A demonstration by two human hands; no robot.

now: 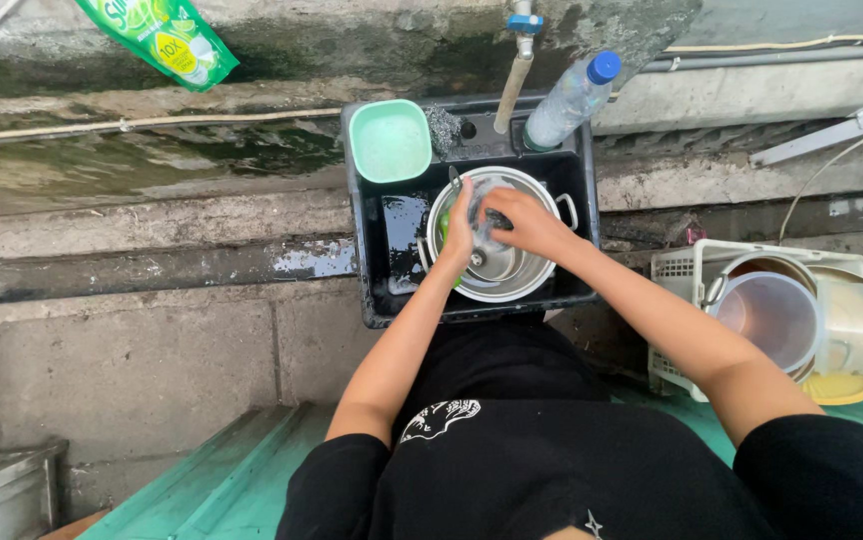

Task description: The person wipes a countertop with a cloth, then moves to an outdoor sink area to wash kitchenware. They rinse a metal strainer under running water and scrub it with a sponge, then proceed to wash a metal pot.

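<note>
A steel pot (527, 280) with side handles sits in a black sink basin (377, 260). Over the pot, my left hand (459, 232) and my right hand (524, 222) hold a clear drinking glass (484, 215) between them. My left hand grips the glass from the left side; something green shows under its palm. My right hand covers the glass's right side, fingers at or inside its mouth.
A mint-green tub (390, 140) and a grey scrubber (442, 127) rest on the basin's back edge, next to a clear bottle with a blue cap (572, 100) and a tap (517, 60). A white basket (687, 275) holding pots and plastic containers (774, 315) stands at right. A green detergent pouch (162, 38) hangs upper left.
</note>
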